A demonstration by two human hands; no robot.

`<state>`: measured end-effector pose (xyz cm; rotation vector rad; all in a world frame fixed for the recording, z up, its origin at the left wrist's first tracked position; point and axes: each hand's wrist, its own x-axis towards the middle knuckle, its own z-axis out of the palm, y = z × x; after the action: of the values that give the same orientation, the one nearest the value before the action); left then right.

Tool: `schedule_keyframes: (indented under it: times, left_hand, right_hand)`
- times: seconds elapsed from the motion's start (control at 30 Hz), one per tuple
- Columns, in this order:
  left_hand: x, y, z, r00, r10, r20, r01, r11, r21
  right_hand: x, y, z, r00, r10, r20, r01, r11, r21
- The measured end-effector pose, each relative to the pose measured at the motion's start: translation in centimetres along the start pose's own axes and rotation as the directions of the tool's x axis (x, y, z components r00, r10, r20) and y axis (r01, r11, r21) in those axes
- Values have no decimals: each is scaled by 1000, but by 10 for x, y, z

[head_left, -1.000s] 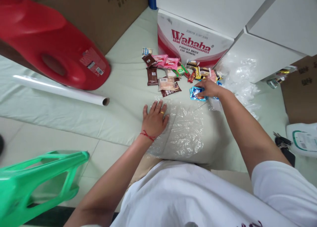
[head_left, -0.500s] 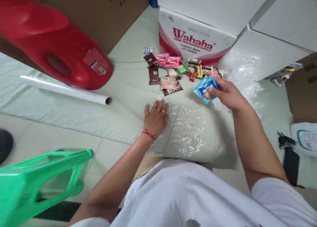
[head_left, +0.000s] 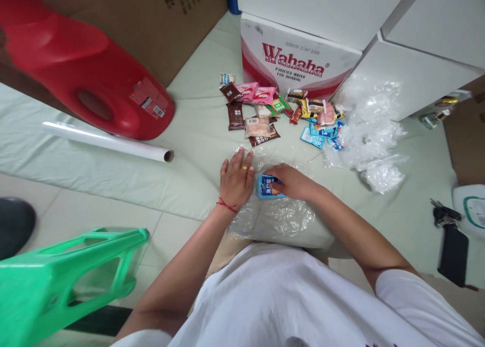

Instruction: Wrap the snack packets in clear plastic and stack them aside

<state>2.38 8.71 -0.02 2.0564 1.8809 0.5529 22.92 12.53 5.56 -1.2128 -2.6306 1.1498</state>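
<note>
The right hand is gripping a blue packet, perhaps more than one, between thumb and fingers; it is holding it over the clear film, just beside the left hand. The left hand is holding nothing; it is resting flat and wide upon the film. For good work, the left hand should be pressing lightly, so that the thin film is not sliding or wrinkling, and the right hand should be keeping the packet level and low. Compared with half a second earlier, the right hand is now holding the packet away from the snack pile, closer to the left hand, which is staying almost unmoved.
</note>
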Motion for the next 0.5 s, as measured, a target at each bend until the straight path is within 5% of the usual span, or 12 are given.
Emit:
schedule_keyframes:
  times: [0.1,0.2,0.27,0.37,0.43,0.5]
  left_hand:
    - [0,2,0,1000,8,20,-8,1000,30]
    - [0,2,1,1000,12,22,-13,999,39]
    - [0,2,1,1000,14,23,-15,999,39]
    - [0,2,1,999,21,24,-22,999,39]
    - [0,1,1,999,27,19,-28,999,41]
    - [0,1,1,999,32,11,-33,998,44]
  right_hand:
    - [-4,8,-6,989,-37,-141,33,999,-32]
    - [-10,37,-32,931,84,-355,-84,996,14]
    - [-12,64,-58,822,263,-506,-306,952,-1]
    - [-9,106,-88,650,475,-593,-645,758,-99]
    - [-6,125,-95,640,518,-568,-706,687,-169]
    - [-4,136,-93,681,488,-546,-681,696,-226]
